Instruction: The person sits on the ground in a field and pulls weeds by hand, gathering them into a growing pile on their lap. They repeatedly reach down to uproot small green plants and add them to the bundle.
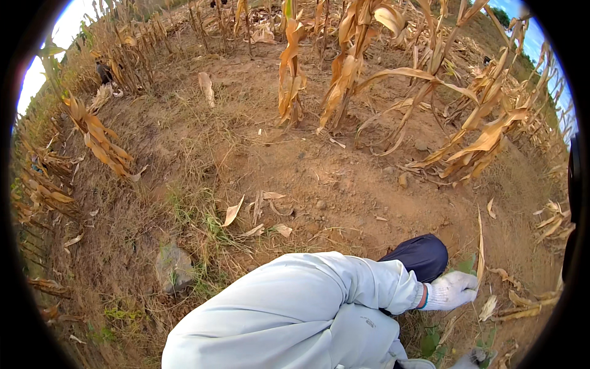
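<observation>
My left arm, in a pale sleeve (289, 301), reaches across to the lower right. At its end, my left hand (452, 290) wears a white knit glove with the fingers curled closed. A narrow dry corn leaf (480, 246) stands upright at the fingertips and appears pinched there. Green leaves (466, 264) show just behind the hand. Lower down, my right hand (470, 359), in a greyish-white glove, is mostly cut off by the picture's edge; its fingers cannot be made out. It is close to low green leaves (430, 341).
My knee in dark blue trousers (421, 257) juts out beside the left hand. Dry corn stalks (347, 67) stand ahead, and bent ones (485, 144) lean at the right. A grey rock (174, 267) sits in grass at the left. Fallen husks (233, 212) lie on the brown soil.
</observation>
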Demonstrator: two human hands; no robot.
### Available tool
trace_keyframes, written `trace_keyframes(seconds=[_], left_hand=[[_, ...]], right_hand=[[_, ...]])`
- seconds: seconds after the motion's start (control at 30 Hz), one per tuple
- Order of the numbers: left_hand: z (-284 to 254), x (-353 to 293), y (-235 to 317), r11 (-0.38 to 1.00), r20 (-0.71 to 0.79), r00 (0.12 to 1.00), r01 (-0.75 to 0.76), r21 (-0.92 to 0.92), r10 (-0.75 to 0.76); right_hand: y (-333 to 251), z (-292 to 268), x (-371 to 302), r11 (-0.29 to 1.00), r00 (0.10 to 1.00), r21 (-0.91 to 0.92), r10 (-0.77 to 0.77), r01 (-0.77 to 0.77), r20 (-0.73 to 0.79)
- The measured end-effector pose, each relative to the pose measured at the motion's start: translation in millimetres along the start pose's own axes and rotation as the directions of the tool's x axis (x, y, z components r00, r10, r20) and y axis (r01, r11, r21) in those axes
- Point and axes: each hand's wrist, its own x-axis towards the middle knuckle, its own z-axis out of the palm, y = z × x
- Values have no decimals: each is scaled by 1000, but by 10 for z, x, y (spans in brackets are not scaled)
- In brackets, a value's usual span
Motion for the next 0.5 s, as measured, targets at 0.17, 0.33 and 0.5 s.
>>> trace_keyframes(seconds=[0.17,0.33,0.5], left_hand=[[128,336,-102,996,-107,992,-63,70,71],[154,789,-21,992,-6,996,-85,97,86],[785,1228,-171,994,-3,999,32,-102,-33]], right_hand=[[-757,-681,-144,983,981,90,-167,158,101],[-1851,-1521,-779,852,852,-19,-523,523,13],[-1981,-1592,-1019,294,383,-877,-913,379,-140]])
